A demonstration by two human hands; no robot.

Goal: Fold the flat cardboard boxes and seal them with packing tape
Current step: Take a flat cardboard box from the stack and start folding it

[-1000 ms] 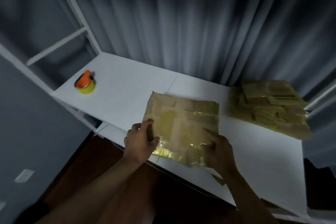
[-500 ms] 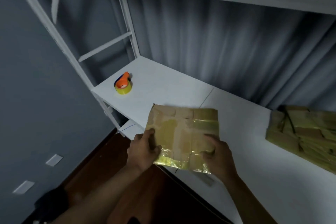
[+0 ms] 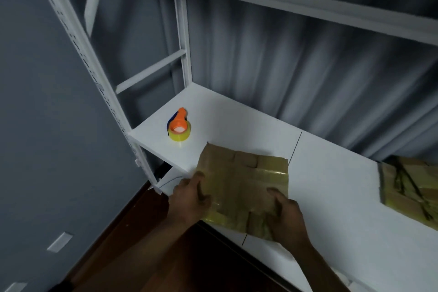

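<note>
I pinch the flat brown cardboard box [image 3: 244, 187], glossy with old tape, at the white shelf's [image 3: 331, 185] front edge: left hand [image 3: 189, 199] and right hand [image 3: 284, 216] curled on its near corners (thumbs seemingly on top). Overhanging, it could slip floorward; the orange-handled yellow tape roll [image 3: 179, 129] sits well apart.

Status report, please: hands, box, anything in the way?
Both hands grip flat cardboard box. Box unfolded, on white table. Tape dispenser untouched, apart. Nothing in the way.

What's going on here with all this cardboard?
A person is holding a flattened cardboard box at the front edge of a white shelf. The left hand grips its left side, the right hand its near edge. A tape dispenser sits untouched behind; more flat boxes lie stacked to the right.
</note>
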